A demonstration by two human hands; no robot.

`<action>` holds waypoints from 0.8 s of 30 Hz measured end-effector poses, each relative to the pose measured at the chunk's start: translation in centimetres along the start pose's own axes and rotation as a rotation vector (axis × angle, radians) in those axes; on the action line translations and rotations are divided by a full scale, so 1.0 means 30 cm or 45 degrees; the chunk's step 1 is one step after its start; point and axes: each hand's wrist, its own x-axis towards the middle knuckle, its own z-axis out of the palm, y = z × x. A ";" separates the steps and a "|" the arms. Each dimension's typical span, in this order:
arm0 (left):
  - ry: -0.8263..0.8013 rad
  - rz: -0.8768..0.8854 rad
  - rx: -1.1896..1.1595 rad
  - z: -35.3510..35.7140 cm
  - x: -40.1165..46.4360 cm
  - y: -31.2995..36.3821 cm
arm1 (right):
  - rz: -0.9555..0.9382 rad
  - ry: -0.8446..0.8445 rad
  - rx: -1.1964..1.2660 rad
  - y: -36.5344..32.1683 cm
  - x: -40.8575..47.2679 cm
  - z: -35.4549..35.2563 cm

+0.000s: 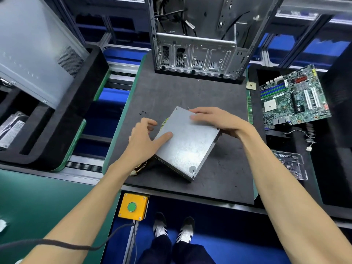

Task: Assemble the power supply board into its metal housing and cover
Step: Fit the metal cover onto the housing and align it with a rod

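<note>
From the head camera, the metal cover (pixel 187 141) lies over the power supply housing in the middle of the dark work mat (pixel 171 88), turned at an angle to the mat's edges, its plain galvanised face up. The left hand (pixel 144 140) rests at the cover's near-left edge, thumb laid flat on the sheet and the other fingers loosely curled beside it, gripping nothing as far as can be seen. The right hand (pixel 215 119) spreads flat across the far-right corner, fingers straight and pressing down. A bundle of yellow wires (pixel 140 168) spills from under the housing by the left wrist. Three small black screws (pixel 142 112) sit loose on the mat just beyond the left hand. A bare computer chassis (pixel 198 44) stands at the mat's far edge, and a green motherboard (pixel 295 98) lies in a tray to the right. The step in hand looks like seating the cover squarely on the housing. Next, the hands would probably need to press it home, keep the wires from being pinched, then fetch the screws.
</note>
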 end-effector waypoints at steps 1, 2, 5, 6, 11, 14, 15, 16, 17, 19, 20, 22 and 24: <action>-0.048 0.007 -0.012 0.011 0.004 0.002 | -0.026 -0.009 -0.026 -0.002 -0.004 -0.003; -0.082 0.008 -0.020 0.022 0.010 0.003 | -0.043 0.000 -0.044 -0.004 -0.009 -0.008; -0.185 -0.037 -0.011 0.044 0.037 -0.001 | 0.005 0.041 -0.090 0.033 -0.024 -0.014; -0.237 -0.054 -0.003 0.049 0.044 -0.005 | 0.037 0.067 -0.071 0.065 -0.031 -0.004; -0.407 -0.181 -0.210 0.059 0.059 -0.013 | 0.020 0.320 0.025 0.158 -0.048 0.042; -0.378 -0.164 -0.231 0.059 0.073 -0.013 | 0.043 0.505 0.215 0.180 -0.053 0.045; -0.364 -0.166 -0.251 0.059 0.075 -0.015 | 0.049 0.591 0.325 0.190 -0.058 0.061; -0.356 -0.162 -0.267 0.060 0.078 -0.020 | 0.049 0.696 0.450 0.202 -0.064 0.087; -0.354 -0.152 -0.277 0.060 0.079 -0.024 | 0.055 0.808 0.579 0.215 -0.068 0.123; -0.356 -0.135 -0.300 0.061 0.079 -0.028 | 0.091 0.971 0.783 0.231 -0.069 0.213; -0.353 -0.125 -0.313 0.061 0.078 -0.027 | 0.099 1.004 0.867 0.225 -0.066 0.257; -0.323 -0.093 -0.323 0.059 0.072 -0.025 | 0.079 1.043 1.081 0.191 -0.053 0.313; -0.283 -0.058 -0.346 0.055 0.058 -0.022 | 0.022 1.082 1.163 0.153 -0.048 0.319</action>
